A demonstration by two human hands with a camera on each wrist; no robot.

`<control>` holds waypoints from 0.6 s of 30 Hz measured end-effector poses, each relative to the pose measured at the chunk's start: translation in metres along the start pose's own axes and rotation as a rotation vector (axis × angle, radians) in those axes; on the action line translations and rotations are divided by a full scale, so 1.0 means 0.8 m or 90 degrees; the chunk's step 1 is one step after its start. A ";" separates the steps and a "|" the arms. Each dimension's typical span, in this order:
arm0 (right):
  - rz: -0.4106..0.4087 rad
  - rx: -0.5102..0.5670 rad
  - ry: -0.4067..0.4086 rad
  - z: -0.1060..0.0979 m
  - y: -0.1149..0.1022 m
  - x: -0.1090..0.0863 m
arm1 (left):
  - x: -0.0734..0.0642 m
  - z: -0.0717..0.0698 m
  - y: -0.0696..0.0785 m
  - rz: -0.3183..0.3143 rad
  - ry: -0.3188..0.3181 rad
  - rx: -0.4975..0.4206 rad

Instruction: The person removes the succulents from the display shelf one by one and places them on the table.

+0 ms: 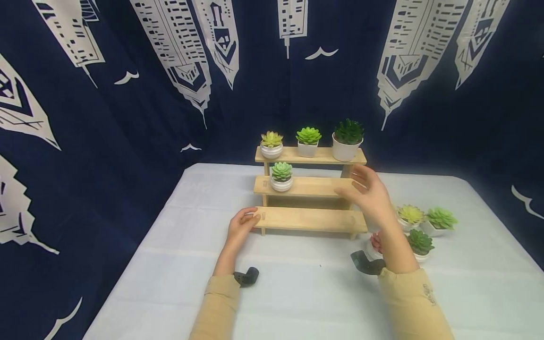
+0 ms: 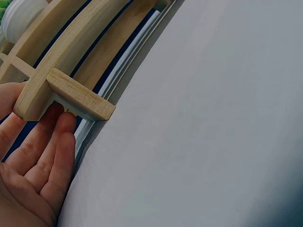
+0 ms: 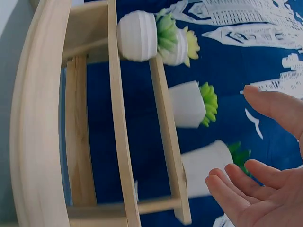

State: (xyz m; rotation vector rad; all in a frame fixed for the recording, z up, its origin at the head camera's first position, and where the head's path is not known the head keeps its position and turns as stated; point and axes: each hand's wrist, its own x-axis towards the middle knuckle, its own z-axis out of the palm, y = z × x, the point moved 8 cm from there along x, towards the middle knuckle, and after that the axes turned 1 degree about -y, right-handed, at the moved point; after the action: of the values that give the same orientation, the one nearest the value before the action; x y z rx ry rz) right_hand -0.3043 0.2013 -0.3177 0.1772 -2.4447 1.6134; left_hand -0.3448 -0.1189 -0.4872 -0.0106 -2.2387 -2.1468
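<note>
Pinching the low left end of the wooden stand point(image 1: 310, 218) is my left hand point(image 1: 240, 229) — my right hand point(image 1: 373, 194) is spread near the middle step point(image 1: 316, 186). The stand is on the white table point(image 1: 306, 293).

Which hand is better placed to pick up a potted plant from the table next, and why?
Probably the right hand: it holds nothing and is nearer the potted plants on the table. The left hand holds the end of the bottom shelf.
</note>
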 end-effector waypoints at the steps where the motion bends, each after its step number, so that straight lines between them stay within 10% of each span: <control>1: -0.008 0.008 -0.005 0.005 -0.003 0.002 | 0.000 0.001 0.000 -0.002 -0.004 -0.003; 18: -0.007 0.084 -0.026 0.091 -0.016 0.024 | -0.002 0.001 0.002 0.009 0.015 0.006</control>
State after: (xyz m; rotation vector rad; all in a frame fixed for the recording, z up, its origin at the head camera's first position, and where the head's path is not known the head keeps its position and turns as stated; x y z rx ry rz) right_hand -0.3282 0.1293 -0.3295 0.2456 -2.3622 1.7834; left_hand -0.3431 -0.1181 -0.4855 -0.0005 -2.2300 -2.1180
